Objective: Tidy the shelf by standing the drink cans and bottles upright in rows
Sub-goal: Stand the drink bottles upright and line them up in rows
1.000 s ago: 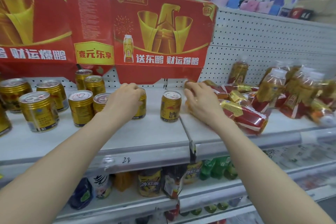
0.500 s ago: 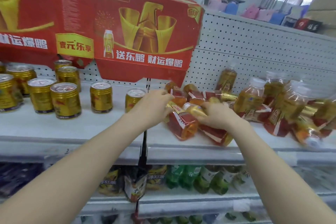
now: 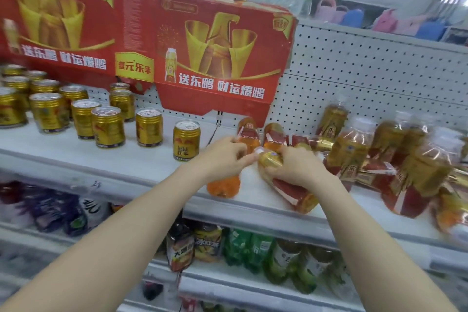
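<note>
Several gold cans stand upright on the left half of the white shelf; the nearest can stands alone by the divider. To the right, amber bottles with red labels lie tumbled in a heap. My left hand grips one lying bottle, whose orange base points toward me. My right hand grips the neck end of a second lying bottle with a gold wrap near its cap. Both hands meet at the shelf's middle.
A red and gold cardboard banner hangs over the back of the shelf against white pegboard. A lower shelf holds green and dark bottles. Bags and paper rolls sit on top.
Both hands left the cans and moved right to the lying bottles, each closing round one. The view swung to the right and closer.
</note>
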`<action>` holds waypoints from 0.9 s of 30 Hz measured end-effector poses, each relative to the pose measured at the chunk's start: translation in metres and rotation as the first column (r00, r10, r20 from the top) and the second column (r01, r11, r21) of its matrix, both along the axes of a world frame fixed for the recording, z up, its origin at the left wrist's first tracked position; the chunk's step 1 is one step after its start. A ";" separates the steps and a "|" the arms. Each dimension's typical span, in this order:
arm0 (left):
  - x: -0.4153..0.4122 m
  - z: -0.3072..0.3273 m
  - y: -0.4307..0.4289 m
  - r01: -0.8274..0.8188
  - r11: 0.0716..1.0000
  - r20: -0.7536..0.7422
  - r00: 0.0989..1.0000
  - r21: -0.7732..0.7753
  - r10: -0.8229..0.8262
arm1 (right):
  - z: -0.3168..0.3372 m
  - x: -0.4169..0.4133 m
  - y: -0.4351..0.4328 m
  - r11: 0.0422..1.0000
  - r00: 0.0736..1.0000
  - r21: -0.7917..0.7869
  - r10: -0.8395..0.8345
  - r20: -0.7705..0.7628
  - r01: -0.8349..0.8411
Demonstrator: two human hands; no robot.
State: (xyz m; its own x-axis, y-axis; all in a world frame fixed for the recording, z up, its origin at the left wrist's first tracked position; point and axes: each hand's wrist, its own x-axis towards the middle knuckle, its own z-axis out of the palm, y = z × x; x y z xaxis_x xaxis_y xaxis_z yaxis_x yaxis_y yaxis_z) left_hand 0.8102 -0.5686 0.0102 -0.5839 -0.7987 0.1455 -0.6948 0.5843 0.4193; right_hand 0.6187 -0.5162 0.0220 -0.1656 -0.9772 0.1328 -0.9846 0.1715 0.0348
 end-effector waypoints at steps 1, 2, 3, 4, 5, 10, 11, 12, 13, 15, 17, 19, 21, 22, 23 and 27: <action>0.000 0.001 0.003 -0.029 1.000 -0.005 1.000 0.001 0.029 | -0.001 0.000 0.001 1.000 1.000 -0.004 0.003 0.003 -0.003; 0.000 0.003 0.006 -0.070 0.998 0.001 0.998 0.004 0.070 | -0.001 0.001 0.002 1.000 1.000 0.001 0.003 0.001 -0.003; -0.001 0.004 0.010 -0.120 0.993 0.029 0.992 0.019 0.119 | -0.001 0.003 0.002 1.000 1.000 0.012 0.006 -0.011 -0.006; -0.002 0.006 0.012 -0.163 0.986 0.070 0.985 0.045 0.160 | -0.001 0.006 0.002 0.999 0.999 0.037 0.006 -0.037 -0.005; -0.003 0.007 0.014 -0.203 0.976 0.119 0.974 0.074 0.193 | -0.002 0.008 0.002 0.998 0.998 0.058 0.007 -0.057 -0.003; -0.004 0.008 0.012 -0.343 0.920 0.094 0.939 0.191 0.331 | -0.002 0.002 0.002 1.000 0.998 0.008 0.000 0.066 0.000; -0.001 0.005 0.011 -0.349 0.915 0.041 0.936 0.202 0.349 | -0.002 -0.001 0.001 1.000 0.993 -0.020 -0.003 0.114 0.005; 0.003 0.000 0.010 -0.345 0.915 -0.025 0.933 0.212 0.358 | -0.002 -0.003 0.001 0.998 0.988 -0.055 0.000 0.153 0.009; 0.007 -0.003 0.011 -0.330 0.919 -0.111 0.927 0.213 0.359 | 0.000 -0.005 0.001 0.995 0.982 -0.099 0.014 0.190 0.005; 0.014 -0.008 0.014 -0.309 0.932 -0.293 0.889 0.187 0.353 | 0.006 -0.008 0.002 0.980 0.955 -0.200 0.066 0.290 -0.007; 0.016 -0.011 0.016 -0.305 0.936 -0.410 0.842 0.174 0.351 | 0.014 -0.007 0.003 0.962 0.890 -0.272 0.126 0.438 -0.002; 0.017 -0.015 0.019 -0.278 0.946 -0.510 0.797 0.167 0.324 | 0.021 -0.005 0.003 0.945 0.813 -0.328 0.183 0.553 0.010; 0.019 -0.019 0.021 -0.259 0.953 -0.598 0.744 0.156 0.300 | 0.025 0.002 0.003 0.920 0.750 -0.391 0.257 0.610 0.003; 0.021 -0.020 0.022 -0.257 0.954 -0.626 0.722 0.151 0.294 | 0.026 0.007 0.001 0.908 0.732 -0.418 0.287 0.618 -0.003; 0.024 -0.020 0.023 -0.256 0.956 -0.649 0.706 0.139 0.284 | 0.025 0.011 -0.002 0.899 0.717 -0.438 0.312 0.623 -0.011; 0.036 -0.021 0.025 -0.245 0.968 -0.655 0.723 0.051 0.218 | 0.028 0.035 -0.027 0.872 0.647 -0.489 0.380 0.661 -0.013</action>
